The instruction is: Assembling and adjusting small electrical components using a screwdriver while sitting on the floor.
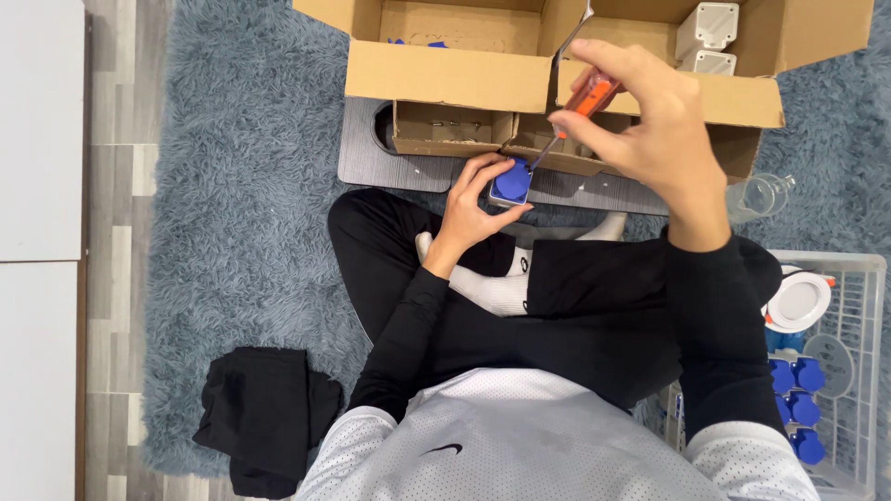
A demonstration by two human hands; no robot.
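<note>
Head view: the left hand (467,206) has its grip clenched around a small blue-capped socket block (511,182), held above the crossed legs just in front of the cardboard boxes (436,74) on the shaggy blue rug (241,176). The right hand (640,111) grasps an orange-handled screwdriver (583,100), its tip set on the block's blue top. At the right, a white wire basket (858,306) holds more blue-capped pieces (796,376), and a black cloth (264,413) lies on the rug at the left.
</note>
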